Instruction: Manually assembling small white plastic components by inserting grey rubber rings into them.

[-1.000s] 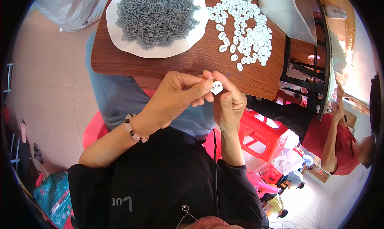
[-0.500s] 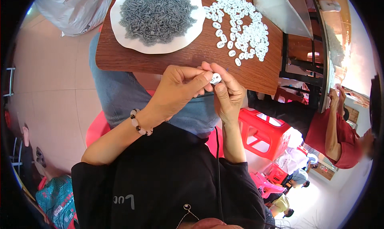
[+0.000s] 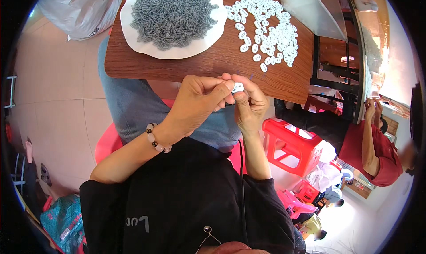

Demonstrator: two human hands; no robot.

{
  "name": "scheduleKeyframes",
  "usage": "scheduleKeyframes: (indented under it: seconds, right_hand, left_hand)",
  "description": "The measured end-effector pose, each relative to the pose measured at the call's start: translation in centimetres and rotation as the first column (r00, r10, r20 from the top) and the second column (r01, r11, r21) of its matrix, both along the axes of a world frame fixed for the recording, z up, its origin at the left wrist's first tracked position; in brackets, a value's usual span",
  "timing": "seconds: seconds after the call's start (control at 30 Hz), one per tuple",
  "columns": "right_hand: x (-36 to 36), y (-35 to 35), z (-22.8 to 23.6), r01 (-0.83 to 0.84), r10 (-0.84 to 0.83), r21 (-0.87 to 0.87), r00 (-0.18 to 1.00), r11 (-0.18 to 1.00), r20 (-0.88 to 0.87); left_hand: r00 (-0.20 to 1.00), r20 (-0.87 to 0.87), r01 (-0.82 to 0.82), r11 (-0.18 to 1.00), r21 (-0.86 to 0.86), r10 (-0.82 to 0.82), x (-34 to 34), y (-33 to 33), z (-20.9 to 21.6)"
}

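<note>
Just off the table's near edge, my two hands meet over one small white oval plastic piece (image 3: pixel 238 87) with dark openings in it. My left hand (image 3: pixel 202 98) pinches at its left end, thumb against fingertips; anything smaller between those fingers is hidden. On the other side, my right hand (image 3: pixel 253 104) grips the piece between thumb and curled fingers. Beyond my left hand lies a white wavy-edged plate (image 3: pixel 128 30) heaped with small grey coil springs (image 3: pixel 173 19). Many similar white oval pieces (image 3: pixel 277 41) with two holes are scattered to the right of the plate.
The brown wooden table (image 3: pixel 155 70) ends just beyond my hands. A pale bin-like container (image 3: pixel 315 14) stands at its far right. To my right are a red plastic stool (image 3: pixel 293 147) and a person in a red shirt (image 3: pixel 370 152). A large whitish bag (image 3: pixel 82 10) sits far left.
The white piece has turned slightly between my fingers. My right hand has shifted a little left and the fingers have adjusted their hold; my left hand stays nearly in place.
</note>
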State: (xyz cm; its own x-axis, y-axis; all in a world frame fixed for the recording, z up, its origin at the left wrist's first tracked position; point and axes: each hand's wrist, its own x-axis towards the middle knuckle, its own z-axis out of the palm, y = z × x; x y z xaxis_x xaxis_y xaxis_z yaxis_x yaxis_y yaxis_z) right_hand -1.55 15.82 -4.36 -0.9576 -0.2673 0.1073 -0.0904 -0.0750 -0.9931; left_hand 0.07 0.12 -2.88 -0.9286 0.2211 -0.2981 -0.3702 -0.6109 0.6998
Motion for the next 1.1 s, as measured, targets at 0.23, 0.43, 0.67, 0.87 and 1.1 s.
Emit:
scheduleKeyframes:
  seconds: [0.23,0.43,0.67,0.87,1.1]
  right_hand:
    - [-0.2,0.1,-0.5,0.021,-0.017,0.074,0.998,0.997,-0.054]
    - [-0.6,-0.3,0.7,-0.021,0.021,0.041,1.0,0.999,-0.008]
    - [-1.4,-0.3,1.0,-0.179,0.177,-0.119,0.984,0.977,-0.028]
    - [-1.5,0.1,1.7,-0.177,0.177,-0.066,0.984,0.982,-0.006]
    - [-1.4,0.5,2.0,-0.204,0.207,-0.079,0.978,0.976,0.031]
  left_hand:
    - [0.999,0.032,0.028,0.996,0.08,-0.031,-0.1,-0.2,-0.4]
    - [0.999,0.007,0.034,0.992,0.121,-0.035,-0.4,-0.4,-1.2]
    - [1.0,-0.001,-0.015,1.0,0.015,0.015,-0.4,-0.4,-1.0]
    - [0.999,-0.016,-0.041,0.999,-0.025,0.041,-0.3,-0.1,-0.6]
    - [1.0,-0.008,0.024,1.0,-0.007,-0.024,-0.1,-0.4,-0.5]
